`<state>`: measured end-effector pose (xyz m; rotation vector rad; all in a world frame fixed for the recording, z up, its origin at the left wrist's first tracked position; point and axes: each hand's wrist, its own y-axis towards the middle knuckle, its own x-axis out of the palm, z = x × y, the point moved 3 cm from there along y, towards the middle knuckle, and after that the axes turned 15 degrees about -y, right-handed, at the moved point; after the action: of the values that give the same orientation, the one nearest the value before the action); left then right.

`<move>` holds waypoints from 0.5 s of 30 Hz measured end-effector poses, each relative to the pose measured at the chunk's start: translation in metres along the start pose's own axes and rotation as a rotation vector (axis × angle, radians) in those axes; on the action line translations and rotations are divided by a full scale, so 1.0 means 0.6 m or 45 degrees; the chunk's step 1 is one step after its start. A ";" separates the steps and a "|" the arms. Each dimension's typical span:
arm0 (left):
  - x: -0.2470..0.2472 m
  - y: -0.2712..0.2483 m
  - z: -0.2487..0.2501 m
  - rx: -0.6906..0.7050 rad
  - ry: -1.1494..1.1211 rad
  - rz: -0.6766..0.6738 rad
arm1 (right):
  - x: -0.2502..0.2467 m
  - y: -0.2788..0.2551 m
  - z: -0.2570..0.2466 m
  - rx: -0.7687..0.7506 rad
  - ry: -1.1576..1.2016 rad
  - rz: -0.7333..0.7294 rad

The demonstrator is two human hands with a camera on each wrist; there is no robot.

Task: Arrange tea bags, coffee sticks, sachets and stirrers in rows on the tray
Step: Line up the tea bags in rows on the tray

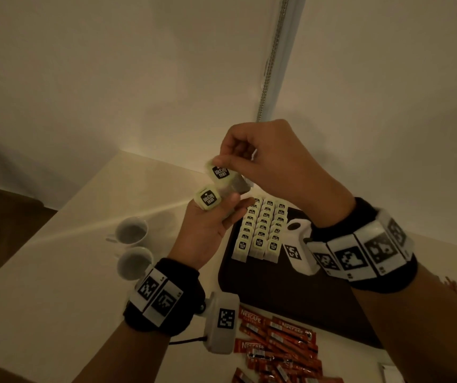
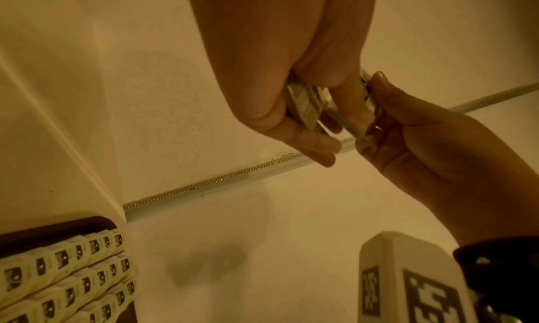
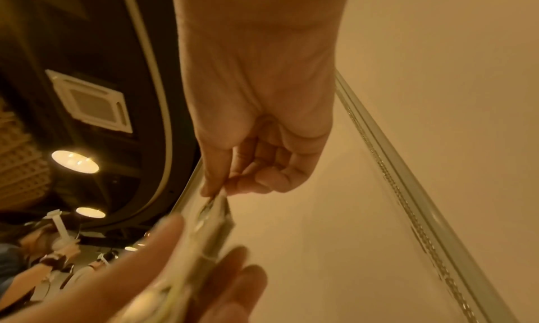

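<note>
My left hand point(image 1: 213, 214) is raised above the table and holds a small stack of pale green tea bags point(image 1: 208, 199) with black labels. My right hand point(image 1: 233, 161) pinches the top edge of one tea bag point(image 1: 220, 172) between thumb and forefinger, just above the left hand's stack. In the left wrist view the stack point(image 2: 306, 104) sits between my fingers while the right hand point(image 2: 376, 125) pinches a bag. The right wrist view shows the pinched bag point(image 3: 217, 212). Below, a dark tray point(image 1: 277, 288) carries three rows of standing tea bags point(image 1: 262, 230) at its far left corner.
Red coffee sticks point(image 1: 277, 346) lie in a loose pile on the table in front of the tray. Two white cups point(image 1: 132, 246) stand left of the tray. A wall with a metal strip point(image 1: 273, 59) rises behind the table's far edge.
</note>
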<state>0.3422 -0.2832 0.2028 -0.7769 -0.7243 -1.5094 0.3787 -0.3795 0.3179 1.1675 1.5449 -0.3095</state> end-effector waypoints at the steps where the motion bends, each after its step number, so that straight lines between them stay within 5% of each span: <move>1: 0.002 -0.001 0.000 -0.009 0.008 -0.013 | -0.002 0.002 -0.001 0.007 -0.038 0.002; 8: 0.004 -0.003 0.010 -0.009 -0.129 0.037 | -0.004 -0.001 0.002 0.042 -0.092 0.034; 15: 0.008 -0.006 0.017 0.081 -0.037 0.042 | 0.007 -0.011 0.026 0.209 0.245 0.076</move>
<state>0.3391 -0.2773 0.2127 -0.7608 -0.7742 -1.4415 0.3830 -0.3921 0.3065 1.4032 1.6720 -0.2954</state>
